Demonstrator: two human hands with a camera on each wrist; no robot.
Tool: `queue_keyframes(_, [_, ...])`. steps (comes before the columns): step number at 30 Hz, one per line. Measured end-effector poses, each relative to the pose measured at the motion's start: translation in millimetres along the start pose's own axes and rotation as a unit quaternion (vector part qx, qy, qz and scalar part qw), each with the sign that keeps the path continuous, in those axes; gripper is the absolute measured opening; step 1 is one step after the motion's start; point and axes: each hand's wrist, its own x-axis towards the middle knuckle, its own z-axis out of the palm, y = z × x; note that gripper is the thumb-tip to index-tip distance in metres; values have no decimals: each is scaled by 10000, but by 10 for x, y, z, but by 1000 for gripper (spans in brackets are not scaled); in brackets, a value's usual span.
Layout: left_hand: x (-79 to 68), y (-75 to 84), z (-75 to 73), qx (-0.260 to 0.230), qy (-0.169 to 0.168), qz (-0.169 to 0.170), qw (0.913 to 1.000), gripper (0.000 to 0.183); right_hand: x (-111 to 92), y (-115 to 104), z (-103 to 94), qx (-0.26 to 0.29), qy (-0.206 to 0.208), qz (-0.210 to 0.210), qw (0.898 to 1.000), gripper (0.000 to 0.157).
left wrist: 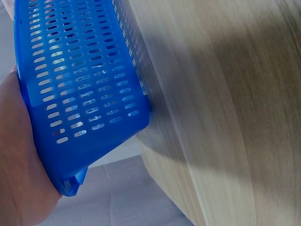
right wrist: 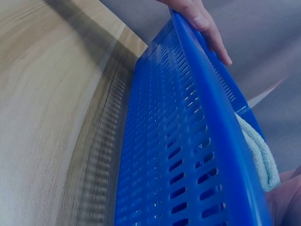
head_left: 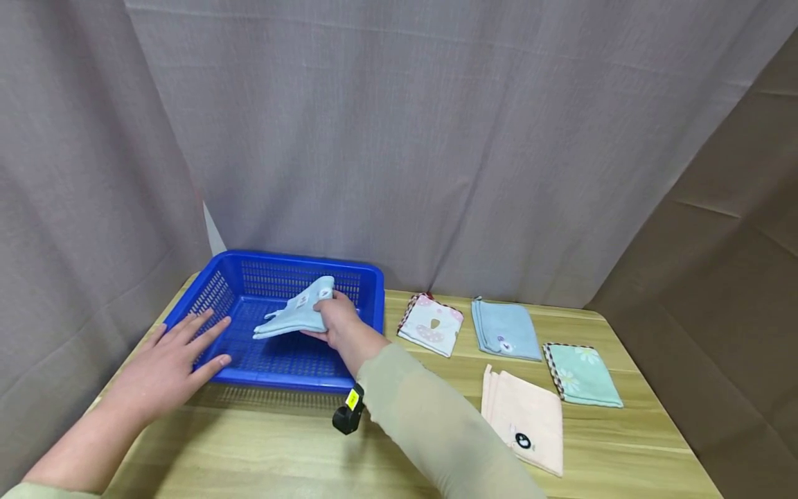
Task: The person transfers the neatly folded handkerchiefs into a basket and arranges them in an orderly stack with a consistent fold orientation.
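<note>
My right hand (head_left: 339, 320) pinches a folded light blue towel (head_left: 296, 319) over the inside of a blue plastic basket (head_left: 299, 382). The thumb lies on top of the towel, near a small white patch. In the right wrist view the towel's folded edge (right wrist: 259, 153) shows just past the basket rim (right wrist: 221, 127). My left hand (head_left: 168, 364) rests at the basket's front left corner, fingers spread and straight over the rim. The left wrist view shows that hand (left wrist: 19, 160) against the basket's outer wall (left wrist: 84, 80).
Right of the basket lie a white patterned towel (head_left: 431, 324), a blue towel (head_left: 506, 331), a pink towel (head_left: 524, 419) and a green towel (head_left: 586, 374), all folded on the wooden table (head_left: 249, 443). Grey curtains (head_left: 405, 138) hang behind.
</note>
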Motion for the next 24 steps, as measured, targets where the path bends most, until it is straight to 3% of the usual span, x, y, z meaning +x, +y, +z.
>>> queue_keyframes(7, [2,2,5,-4,62,46,10000,65,-23,6,6,-427,95,-55,9990,62])
queue_keyframes(16, [-2,2,1,24,35,16,10000,66,8,35,-6,-823,-27,212,9964,71])
queue_keyframes(24, [0,-5,6,38,63,22,10000,66,-47,12,-4,-1076,-131,474,9930,60])
